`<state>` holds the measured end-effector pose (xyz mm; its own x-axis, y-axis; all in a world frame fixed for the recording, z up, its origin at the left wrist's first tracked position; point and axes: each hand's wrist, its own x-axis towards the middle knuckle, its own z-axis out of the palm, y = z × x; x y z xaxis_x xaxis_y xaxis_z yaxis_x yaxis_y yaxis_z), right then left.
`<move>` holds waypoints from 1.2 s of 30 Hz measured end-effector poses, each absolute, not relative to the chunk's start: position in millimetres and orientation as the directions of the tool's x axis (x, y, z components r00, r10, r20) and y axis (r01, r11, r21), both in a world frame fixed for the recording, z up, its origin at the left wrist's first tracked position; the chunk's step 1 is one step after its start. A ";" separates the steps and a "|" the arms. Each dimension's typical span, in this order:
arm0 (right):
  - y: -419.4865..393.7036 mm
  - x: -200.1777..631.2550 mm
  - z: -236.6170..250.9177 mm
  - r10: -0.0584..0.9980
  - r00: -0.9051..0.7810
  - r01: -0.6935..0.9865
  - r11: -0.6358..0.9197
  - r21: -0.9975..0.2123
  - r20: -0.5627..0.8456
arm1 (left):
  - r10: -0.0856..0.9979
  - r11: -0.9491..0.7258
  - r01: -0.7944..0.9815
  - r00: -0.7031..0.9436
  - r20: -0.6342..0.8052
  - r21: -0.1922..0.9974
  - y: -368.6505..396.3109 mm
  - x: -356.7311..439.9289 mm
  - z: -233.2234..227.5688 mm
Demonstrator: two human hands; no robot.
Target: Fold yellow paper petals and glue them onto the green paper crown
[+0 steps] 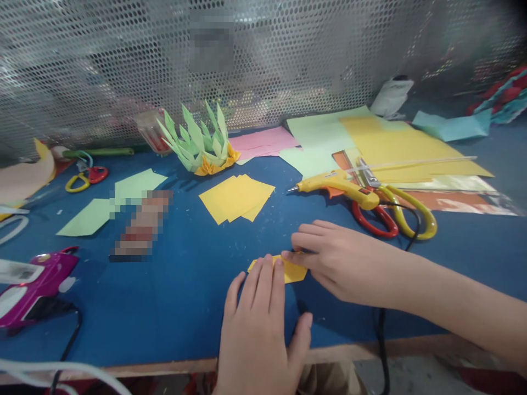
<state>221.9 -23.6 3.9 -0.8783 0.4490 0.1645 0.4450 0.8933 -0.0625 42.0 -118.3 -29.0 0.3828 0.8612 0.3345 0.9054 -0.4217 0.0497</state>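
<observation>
A small folded piece of yellow paper [295,272] lies on the blue table top near its front edge. My left hand [257,318] rests on the left part of the paper, fingers stretched out flat and thumb apart. From the right, my right hand [329,258] holds the paper's upper edge with curled fingers, its index fingertip close to my left fingers. Part of the paper is covered by both hands. Just beyond is a small stack of yellow paper squares [234,198]. Behind it stands a folded paper piece with green spiky leaves [201,137] and an orange-yellow base.
At right, a yellow glue gun [337,184] lies across large scissors [411,211], its cord running off the front edge. Coloured sheets [391,145] lie behind. Green papers [88,216], small scissors [86,178] and a purple glue gun [37,285] are at left. A perforated metal panel [263,60] stands behind.
</observation>
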 end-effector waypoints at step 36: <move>-19.5 215.0 4.1 0.602 -0.797 0.429 0.619 -0.658 0.047 | 0.921 -0.328 0.862 0.201 0.334 0.387 -95.5 27.4 -15.3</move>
